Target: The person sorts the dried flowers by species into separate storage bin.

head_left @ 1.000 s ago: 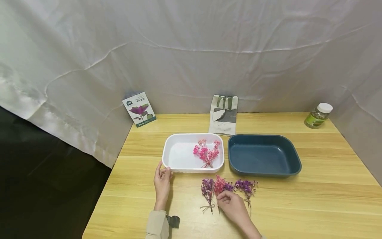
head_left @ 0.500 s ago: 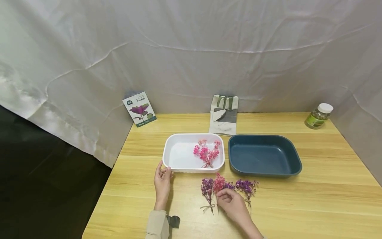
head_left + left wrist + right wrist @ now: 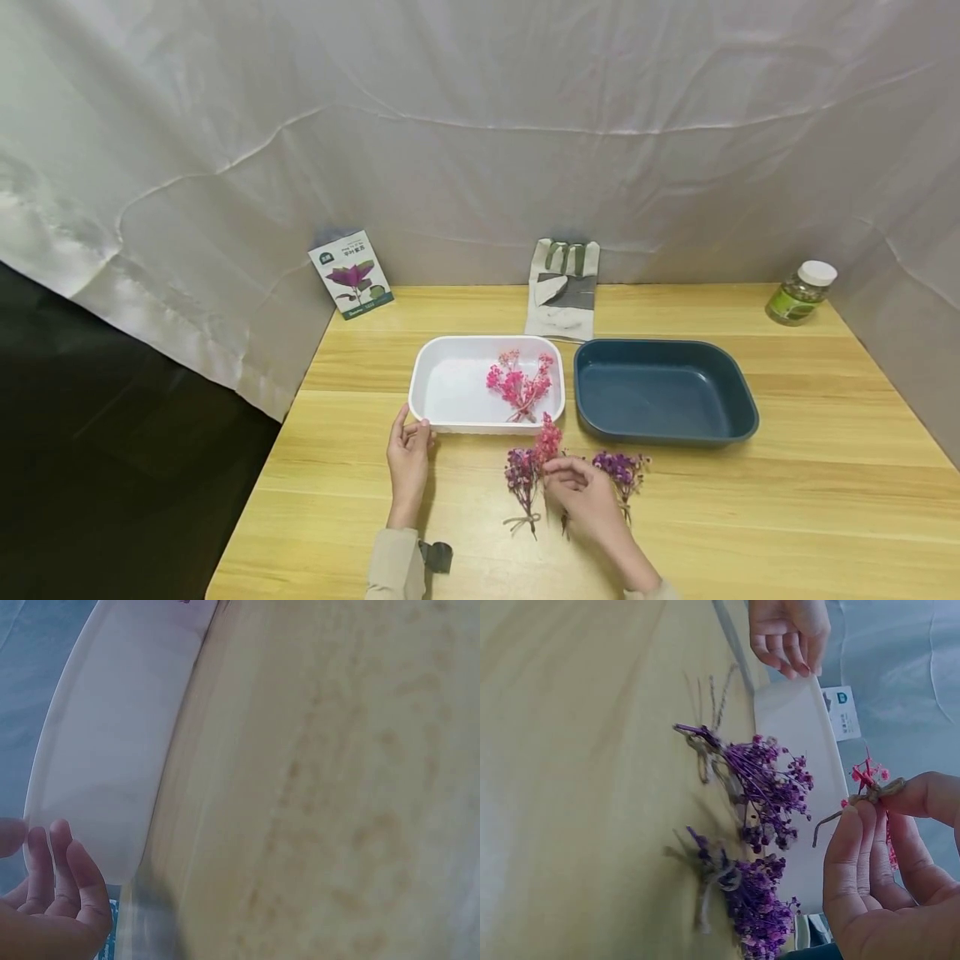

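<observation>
Right hand: pinching the pink sprig by its tie
Left hand: holding the white tray at its corner
Sprig's place: just ahead of the right hand
Change: sprig shifted forward, nearer tray
Meaning: lift apparently under way

There are two trays, two hands, two pink flower bunches, three purple bunches (one mostly hidden) — one glove, one jar, one card.

The white tray looks smooth and plastic, the twine rough, the table wood-grained.
</observation>
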`<state>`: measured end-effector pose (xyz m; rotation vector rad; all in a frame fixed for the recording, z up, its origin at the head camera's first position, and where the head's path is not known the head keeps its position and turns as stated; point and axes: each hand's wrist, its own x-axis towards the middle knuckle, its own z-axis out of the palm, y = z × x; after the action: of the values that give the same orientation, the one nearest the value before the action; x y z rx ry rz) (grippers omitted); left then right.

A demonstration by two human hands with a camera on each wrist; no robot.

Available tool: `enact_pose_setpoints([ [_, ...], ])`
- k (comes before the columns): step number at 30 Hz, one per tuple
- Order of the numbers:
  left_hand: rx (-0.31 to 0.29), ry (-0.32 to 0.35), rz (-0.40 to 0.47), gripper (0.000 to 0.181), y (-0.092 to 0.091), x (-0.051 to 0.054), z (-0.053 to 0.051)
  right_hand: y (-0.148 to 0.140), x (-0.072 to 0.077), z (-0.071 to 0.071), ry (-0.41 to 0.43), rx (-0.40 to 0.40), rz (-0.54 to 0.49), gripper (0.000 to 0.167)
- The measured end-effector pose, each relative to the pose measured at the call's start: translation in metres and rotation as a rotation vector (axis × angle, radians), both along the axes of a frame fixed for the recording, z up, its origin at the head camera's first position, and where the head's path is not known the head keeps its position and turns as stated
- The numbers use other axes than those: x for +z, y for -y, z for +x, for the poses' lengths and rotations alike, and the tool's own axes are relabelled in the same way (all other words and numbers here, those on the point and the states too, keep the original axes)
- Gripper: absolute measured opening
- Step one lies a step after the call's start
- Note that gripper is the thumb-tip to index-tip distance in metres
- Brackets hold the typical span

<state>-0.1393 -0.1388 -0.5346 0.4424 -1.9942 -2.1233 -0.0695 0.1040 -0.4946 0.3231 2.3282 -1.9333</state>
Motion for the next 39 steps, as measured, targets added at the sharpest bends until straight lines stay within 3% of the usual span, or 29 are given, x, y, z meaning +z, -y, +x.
enact_pose_setpoints([
  [16,0.004,0.002,-0.001,0.054,-0.001,0.0,-0.001,-0.001,0.006,-0.037,-0.021,0.047,-0.027,0.022],
  [27,0.009,-0.002,0.0,0.053,-0.002,0.0,-0.001,0.002,0.016,-0.028,0.032,0.056,-0.041,0.02],
  [34,0.01,-0.003,0.001,0.053,-0.001,0.0,-0.001,0.003,0.023,-0.023,0.015,0.059,-0.062,0.021],
  [39,0.011,-0.008,0.006,0.053,-0.001,-0.003,-0.002,0.003,0.024,-0.028,-0.014,0.061,-0.066,0.021],
])
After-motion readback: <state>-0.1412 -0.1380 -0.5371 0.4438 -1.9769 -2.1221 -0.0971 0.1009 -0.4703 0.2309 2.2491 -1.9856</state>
